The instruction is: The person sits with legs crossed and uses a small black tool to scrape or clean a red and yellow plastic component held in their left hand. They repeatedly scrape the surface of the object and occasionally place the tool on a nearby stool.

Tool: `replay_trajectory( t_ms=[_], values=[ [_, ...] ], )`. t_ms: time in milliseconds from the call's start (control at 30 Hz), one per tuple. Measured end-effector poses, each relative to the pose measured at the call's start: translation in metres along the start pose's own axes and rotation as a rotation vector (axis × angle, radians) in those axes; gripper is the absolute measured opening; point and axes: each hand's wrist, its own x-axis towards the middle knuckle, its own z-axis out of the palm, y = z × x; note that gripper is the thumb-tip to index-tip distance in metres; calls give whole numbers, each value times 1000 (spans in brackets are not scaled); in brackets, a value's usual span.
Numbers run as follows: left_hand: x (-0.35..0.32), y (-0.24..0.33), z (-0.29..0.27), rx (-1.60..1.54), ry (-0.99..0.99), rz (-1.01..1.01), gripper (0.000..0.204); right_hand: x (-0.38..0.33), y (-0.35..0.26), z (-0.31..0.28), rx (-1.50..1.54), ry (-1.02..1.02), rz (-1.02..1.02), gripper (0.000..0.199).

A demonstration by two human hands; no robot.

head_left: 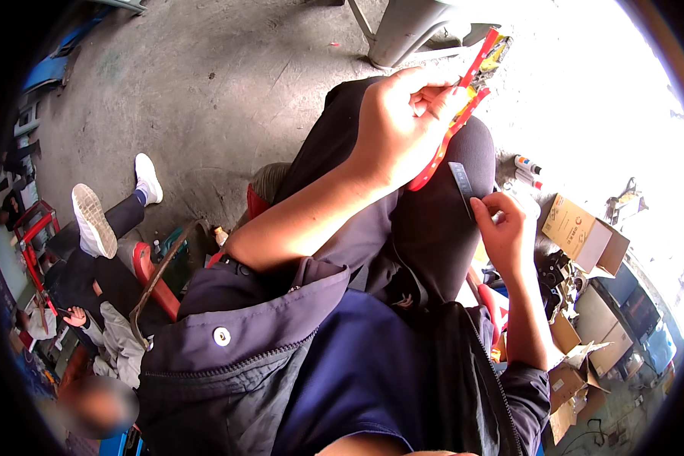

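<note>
Grey concrete floor point(205, 76), stained: we record open cardboard boxes point(585, 235) at right, marker pens point(526, 169) beside them, and a grey chair leg point(403, 34) at top.

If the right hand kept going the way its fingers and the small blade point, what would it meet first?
Probably the red strip in the left hand; the right hand aims its grey blade up toward it. Depth is unclear.

left hand point(403, 125): raised, fingers curled | right hand point(505, 228): lower, pinching
</note>
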Motion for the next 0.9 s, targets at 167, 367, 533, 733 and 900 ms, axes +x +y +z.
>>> replay_trajectory(
  t_ms=[167,367,533,733,900],
  values=[
    [-6,2,9,-6,-7,44,17,35,-26,-22,285,185,-159,22],
    [-7,4,9,-35,-55,1,18,76,-76,-10,388,153,-133,20],
    [-3,-1,4,-17,-150,-40,22,79,-70,-3,268,206,-329,14],
    [7,10,2,-69,-265,-180,21,70,-79,-11,-142,400,-526,11],
    [5,27,8,-18,-251,-226,20,64,-71,3,-298,679,-671,6]
  ],
)
